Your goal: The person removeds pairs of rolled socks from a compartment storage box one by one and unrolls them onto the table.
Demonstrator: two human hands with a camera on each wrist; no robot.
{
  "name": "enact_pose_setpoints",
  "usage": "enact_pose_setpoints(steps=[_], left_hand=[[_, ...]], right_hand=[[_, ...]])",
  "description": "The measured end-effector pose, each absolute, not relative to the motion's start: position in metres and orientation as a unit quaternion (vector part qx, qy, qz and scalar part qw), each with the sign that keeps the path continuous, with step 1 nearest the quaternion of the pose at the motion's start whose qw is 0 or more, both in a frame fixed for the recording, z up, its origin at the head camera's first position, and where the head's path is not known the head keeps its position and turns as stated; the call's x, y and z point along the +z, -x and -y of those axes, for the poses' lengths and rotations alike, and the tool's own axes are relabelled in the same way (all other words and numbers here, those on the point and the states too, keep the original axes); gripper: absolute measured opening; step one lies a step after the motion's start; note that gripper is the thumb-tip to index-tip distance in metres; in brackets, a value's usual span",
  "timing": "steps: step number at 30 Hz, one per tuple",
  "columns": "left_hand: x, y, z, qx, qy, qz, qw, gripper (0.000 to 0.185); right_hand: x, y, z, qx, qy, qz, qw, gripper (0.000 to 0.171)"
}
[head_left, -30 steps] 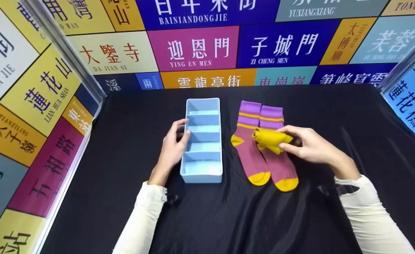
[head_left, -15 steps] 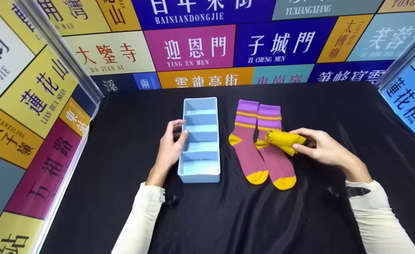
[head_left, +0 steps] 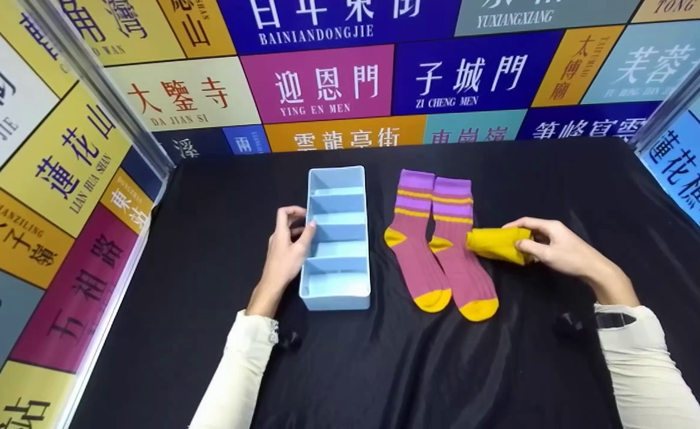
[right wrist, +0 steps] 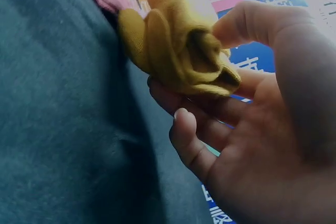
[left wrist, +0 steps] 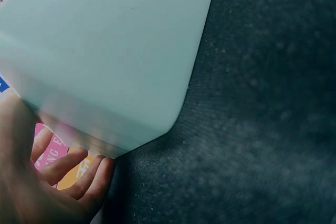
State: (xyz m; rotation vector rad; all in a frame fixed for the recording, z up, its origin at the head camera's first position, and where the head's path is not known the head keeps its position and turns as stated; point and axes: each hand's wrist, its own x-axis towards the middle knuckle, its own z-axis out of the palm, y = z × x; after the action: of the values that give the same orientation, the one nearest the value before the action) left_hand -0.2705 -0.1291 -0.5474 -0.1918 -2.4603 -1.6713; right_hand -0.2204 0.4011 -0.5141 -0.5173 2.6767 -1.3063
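Observation:
A light blue divided organizer tray (head_left: 338,179) stands on the black cloth. My left hand (head_left: 290,244) rests against its left wall, fingers lightly curled at the rim; up close in the left wrist view the tray wall (left wrist: 110,51) sits above my fingers (left wrist: 79,174). Two purple socks (head_left: 439,250) with yellow toes lie flat to the tray's right. My right hand (head_left: 549,244) holds a rolled yellow sock (head_left: 495,243) just right of the purple pair. In the right wrist view the yellow sock (right wrist: 178,51) is pinched between thumb and fingers.
Black cloth (head_left: 385,369) covers the table. Colourful sign panels wall it in at the back (head_left: 326,83), left (head_left: 46,179) and right (head_left: 695,173). Metal posts stand at the two far corners.
My right hand has carried the rolled yellow sock rightward, off the purple socks to their right side. The left hand stays at the tray.

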Motion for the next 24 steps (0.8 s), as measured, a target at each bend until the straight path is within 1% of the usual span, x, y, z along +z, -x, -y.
enact_pose_setpoints(steps=[3, 5, 8, 10, 12, 15, 19, 24], left_hand=[[-0.547, 0.269, 0.128, -0.554, 0.048, 0.828, 0.071, 0.033], [-0.547, 0.268, 0.127, -0.551, 0.043, 0.831, 0.066, 0.033], [-0.547, 0.268, 0.127, -0.547, 0.039, 0.834, 0.064, 0.034], [-0.546, 0.268, 0.127, -0.546, 0.040, 0.835, 0.062, 0.035], [-0.545, 0.269, 0.127, -0.543, 0.043, 0.836, 0.064, 0.037], [-0.544, 0.271, 0.127, -0.533, 0.051, 0.841, 0.070, 0.041], [-0.537, 0.270, 0.130, -0.483, 0.068, 0.866, 0.109, 0.040], [-0.522, 0.267, 0.127, -0.388, 0.096, 0.900, 0.174, 0.037]], right_hand=[[-0.519, 0.222, -0.403, -0.420, 0.164, -0.890, 0.071, 0.031], [-0.521, 0.222, -0.404, -0.411, 0.162, -0.895, 0.062, 0.032], [-0.523, 0.224, -0.405, -0.409, 0.166, -0.897, 0.016, 0.035], [-0.522, 0.224, -0.405, -0.407, 0.176, -0.896, -0.023, 0.033], [-0.522, 0.224, -0.405, -0.403, 0.188, -0.894, -0.057, 0.030], [-0.522, 0.225, -0.403, -0.387, 0.193, -0.898, -0.084, 0.022], [-0.523, 0.225, -0.397, -0.379, 0.165, -0.907, -0.079, 0.017], [-0.526, 0.224, -0.394, -0.381, 0.130, -0.913, -0.059, 0.022]])
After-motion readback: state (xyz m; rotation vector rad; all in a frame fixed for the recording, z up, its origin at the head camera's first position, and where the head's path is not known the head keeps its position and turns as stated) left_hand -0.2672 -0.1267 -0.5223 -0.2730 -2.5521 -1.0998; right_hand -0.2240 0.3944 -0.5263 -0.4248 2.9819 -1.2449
